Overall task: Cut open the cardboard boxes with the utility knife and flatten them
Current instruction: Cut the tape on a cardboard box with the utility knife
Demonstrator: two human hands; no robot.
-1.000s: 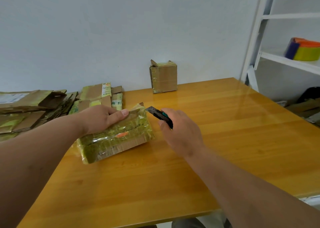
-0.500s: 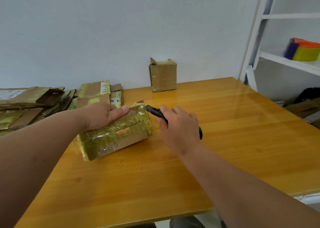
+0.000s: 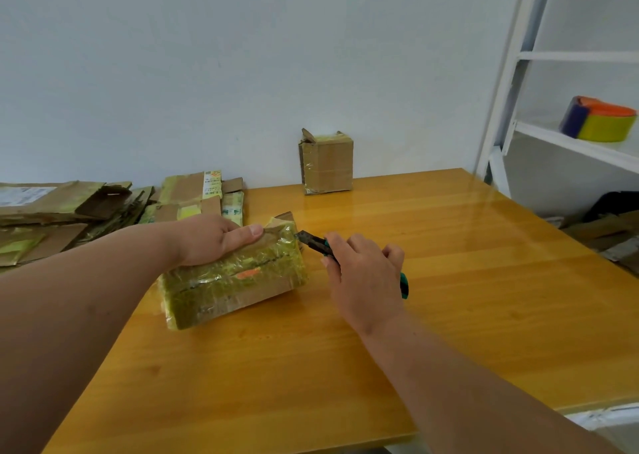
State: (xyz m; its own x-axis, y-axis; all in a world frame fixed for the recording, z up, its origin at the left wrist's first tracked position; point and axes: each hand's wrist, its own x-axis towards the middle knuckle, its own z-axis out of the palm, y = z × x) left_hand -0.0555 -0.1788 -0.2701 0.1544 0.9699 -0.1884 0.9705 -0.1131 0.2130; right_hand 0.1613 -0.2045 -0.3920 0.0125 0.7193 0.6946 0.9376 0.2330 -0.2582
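Observation:
A flat cardboard box (image 3: 238,280) wrapped in yellow-green tape lies on the wooden table (image 3: 449,298), slightly left of centre. My left hand (image 3: 214,239) presses down on its far top side, thumb stretched along the upper edge. My right hand (image 3: 363,277) grips a black and teal utility knife (image 3: 313,241), whose tip touches the box's right end near the top corner. A second, upright cardboard box (image 3: 326,165) stands against the wall at the back of the table.
A pile of flattened cardboard boxes (image 3: 69,211) covers the table's back left. A white shelf unit (image 3: 553,142) rises at the right and holds a colourful roll (image 3: 598,123). More cardboard (image 3: 608,236) lies on the floor beyond the table's right edge.
My right hand has brought the knife down and left, so its tip now meets the box's right end. My left hand stays pressed on the box.

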